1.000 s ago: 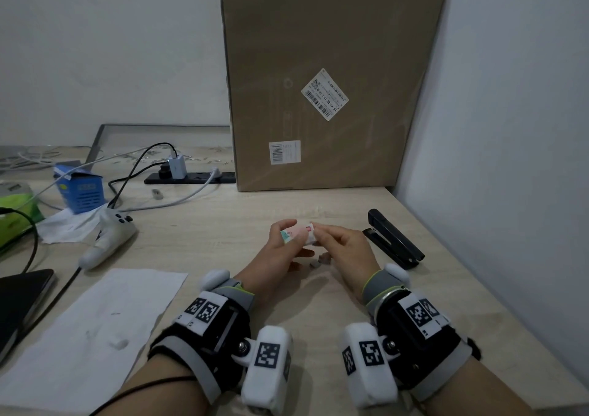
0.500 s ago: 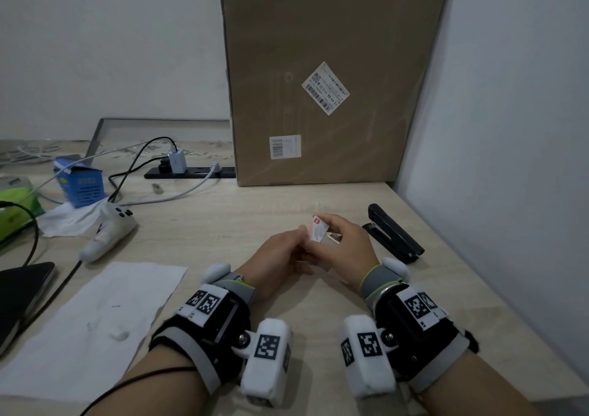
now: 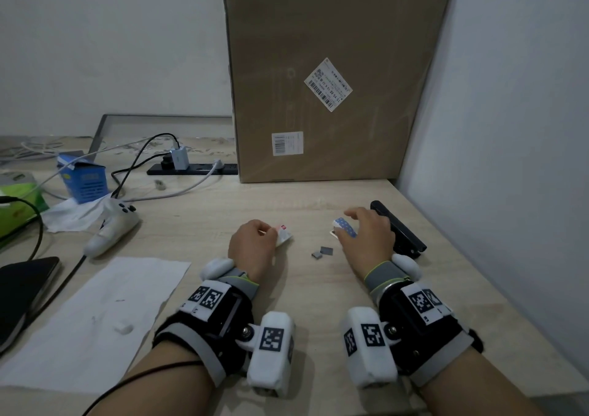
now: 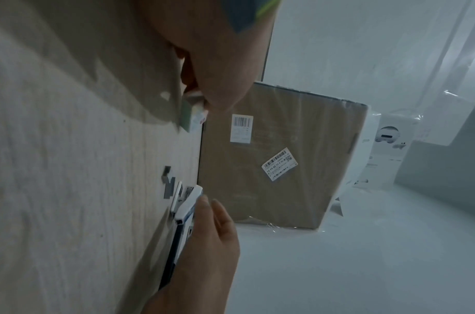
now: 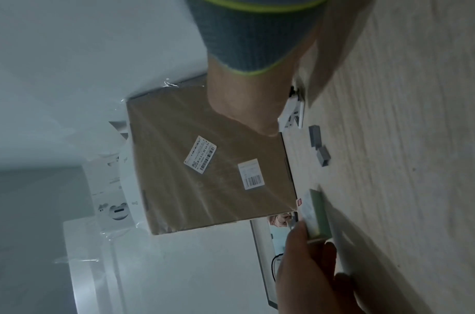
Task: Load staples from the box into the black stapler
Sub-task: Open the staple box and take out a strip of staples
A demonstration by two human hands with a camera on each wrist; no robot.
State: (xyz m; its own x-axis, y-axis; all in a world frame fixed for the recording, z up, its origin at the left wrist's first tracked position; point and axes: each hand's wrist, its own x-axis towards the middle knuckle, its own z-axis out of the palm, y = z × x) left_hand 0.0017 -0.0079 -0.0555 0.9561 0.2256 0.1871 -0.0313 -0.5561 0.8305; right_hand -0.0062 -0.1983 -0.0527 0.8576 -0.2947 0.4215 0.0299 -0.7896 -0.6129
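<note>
The small staple box is in two parts. My left hand pinches the part with a red mark and green side, low over the desk; the same part appears in the right wrist view. My right hand grips the white, blue-dotted part, also seen as a white piece. Two grey staple strips lie on the desk between the hands. Just beyond my right hand lies the black stapler, closed, flat and partly hidden by it.
A tall cardboard carton leans against the back wall, and a wall runs close along the right. A white sheet, a white controller, cables, a power strip and a blue box lie to the left.
The hands, joined on the staple box before, have drawn apart. The left one went left with one part. The right one went right towards the stapler with the other.
</note>
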